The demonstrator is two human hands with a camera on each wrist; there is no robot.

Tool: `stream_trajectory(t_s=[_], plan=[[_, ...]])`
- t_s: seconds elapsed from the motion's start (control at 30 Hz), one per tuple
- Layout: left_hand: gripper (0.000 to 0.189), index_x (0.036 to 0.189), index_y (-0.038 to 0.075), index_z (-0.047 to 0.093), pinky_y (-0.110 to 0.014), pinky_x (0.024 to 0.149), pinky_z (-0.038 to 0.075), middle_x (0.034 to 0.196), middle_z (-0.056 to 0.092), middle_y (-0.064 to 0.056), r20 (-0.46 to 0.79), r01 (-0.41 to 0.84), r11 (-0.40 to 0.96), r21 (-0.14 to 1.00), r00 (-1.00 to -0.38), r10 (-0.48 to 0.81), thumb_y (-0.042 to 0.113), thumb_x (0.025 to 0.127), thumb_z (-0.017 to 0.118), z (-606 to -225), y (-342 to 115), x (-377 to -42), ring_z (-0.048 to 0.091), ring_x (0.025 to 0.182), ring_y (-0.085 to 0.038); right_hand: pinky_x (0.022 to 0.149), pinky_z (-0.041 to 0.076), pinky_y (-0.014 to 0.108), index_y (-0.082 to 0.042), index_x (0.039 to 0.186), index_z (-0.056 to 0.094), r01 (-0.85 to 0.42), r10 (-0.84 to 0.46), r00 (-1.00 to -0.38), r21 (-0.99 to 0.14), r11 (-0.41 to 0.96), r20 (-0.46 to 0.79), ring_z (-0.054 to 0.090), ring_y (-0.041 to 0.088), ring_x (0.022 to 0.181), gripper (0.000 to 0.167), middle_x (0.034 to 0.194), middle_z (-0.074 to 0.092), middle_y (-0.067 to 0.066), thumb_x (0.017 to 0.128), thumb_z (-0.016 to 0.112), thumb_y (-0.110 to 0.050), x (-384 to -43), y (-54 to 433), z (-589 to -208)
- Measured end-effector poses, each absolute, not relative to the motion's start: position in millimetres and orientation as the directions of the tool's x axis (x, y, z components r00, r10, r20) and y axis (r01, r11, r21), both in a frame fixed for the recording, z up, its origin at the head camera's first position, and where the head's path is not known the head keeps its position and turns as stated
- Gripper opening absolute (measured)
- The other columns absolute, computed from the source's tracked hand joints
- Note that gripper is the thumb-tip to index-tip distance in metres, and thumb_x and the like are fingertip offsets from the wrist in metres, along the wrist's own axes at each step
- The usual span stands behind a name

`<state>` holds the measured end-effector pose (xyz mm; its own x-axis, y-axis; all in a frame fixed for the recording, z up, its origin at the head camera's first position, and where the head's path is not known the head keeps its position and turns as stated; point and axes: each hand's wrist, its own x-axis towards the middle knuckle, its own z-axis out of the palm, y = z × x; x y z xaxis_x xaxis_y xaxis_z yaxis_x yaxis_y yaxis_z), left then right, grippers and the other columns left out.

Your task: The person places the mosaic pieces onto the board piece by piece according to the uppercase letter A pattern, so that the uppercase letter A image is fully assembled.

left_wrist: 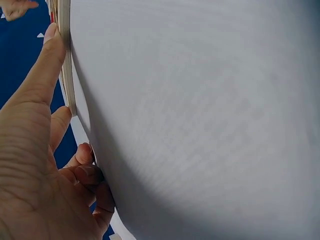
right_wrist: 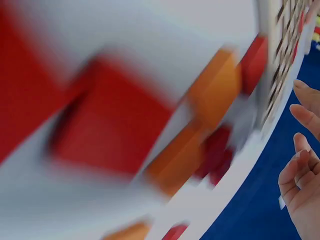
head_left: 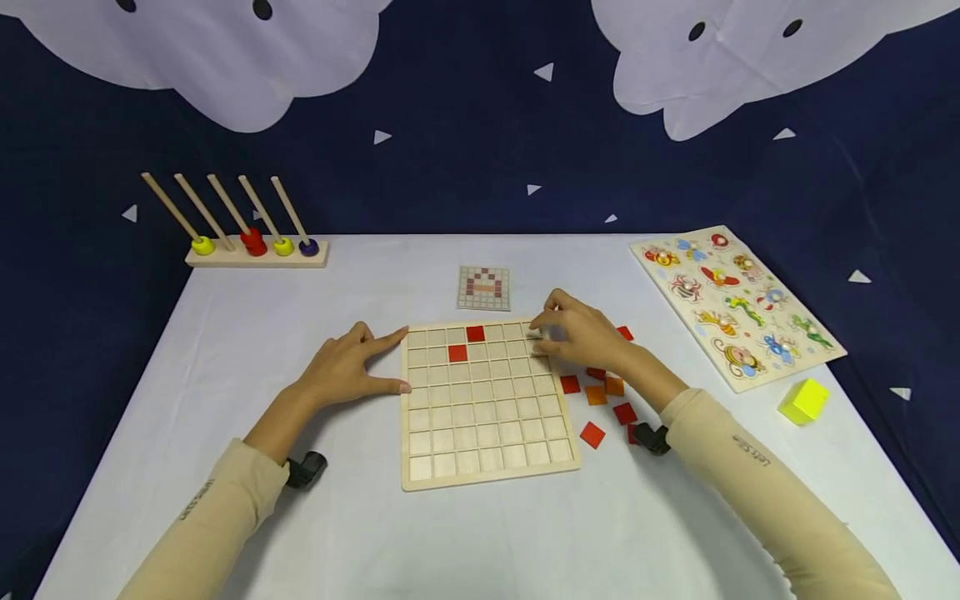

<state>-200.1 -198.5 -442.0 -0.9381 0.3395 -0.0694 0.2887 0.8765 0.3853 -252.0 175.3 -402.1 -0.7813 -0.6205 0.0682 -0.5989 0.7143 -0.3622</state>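
Two red tiles (head_left: 457, 353) sit in board (head_left: 486, 411); left hand (head_left: 347, 367), fingers wide, likely braces its left edge. Right hand (head_left: 581, 333) looks empty, fingers narrowly parted, over far-right corner.

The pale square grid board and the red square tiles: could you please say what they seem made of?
The pale square grid board looks like plain, matt wood, given its natural beige tone. The red square tiles could be painted wood or plastic; their even, opaque colour leaves it open.
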Motion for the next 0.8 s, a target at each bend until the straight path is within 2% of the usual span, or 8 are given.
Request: stream_trajectory(t_s=[0.2, 0.37, 0.8], plan=[[0.095, 0.150, 0.027, 0.044, -0.032, 0.064, 0.030, 0.094, 0.049, -0.007, -0.071, 0.285, 0.877, 0.386, -0.939, 0.337, 0.068, 0.071, 0.077, -442.3, -200.3, -199.4, 0.039, 0.065, -0.017, 0.071, 0.045, 0.035, -0.008, 0.110, 0.076, -0.548, -0.571, -0.820, -0.340, 0.765, 0.037, 0.049, 0.018, 0.078, 0.030, 0.104, 0.051, 0.006, 0.085, 0.080, -0.024, -249.7, 210.3, -402.4], [0.096, 0.150, 0.027, 0.044, -0.032, 0.065, 0.030, 0.093, 0.048, -0.007, -0.075, 0.280, 0.877, 0.391, -0.940, 0.334, 0.068, 0.071, 0.077, -442.1, -201.3, -198.3, 0.039, 0.064, -0.017, 0.075, 0.046, 0.038, -0.008, 0.108, 0.077, -0.503, -0.528, -0.849, -0.319, 0.803, 0.012, 0.050, 0.020, 0.085, 0.029, 0.105, 0.052, 0.006, 0.083, 0.081, -0.023, -248.1, 232.3, -408.2], [0.096, 0.150, 0.027, 0.044, -0.031, 0.063, 0.031, 0.094, 0.049, -0.007, -0.080, 0.279, 0.876, 0.393, -0.939, 0.334, 0.069, 0.071, 0.076, -441.5, -199.4, -199.0, 0.039, 0.065, -0.017, 0.079, 0.048, 0.041, -0.003, 0.099, 0.076, -0.522, -0.537, -0.842, -0.323, 0.789, 0.049, 0.053, 0.021, 0.087, 0.025, 0.100, 0.053, 0.006, 0.082, 0.082, -0.021, -250.3, 246.2, -419.7]])
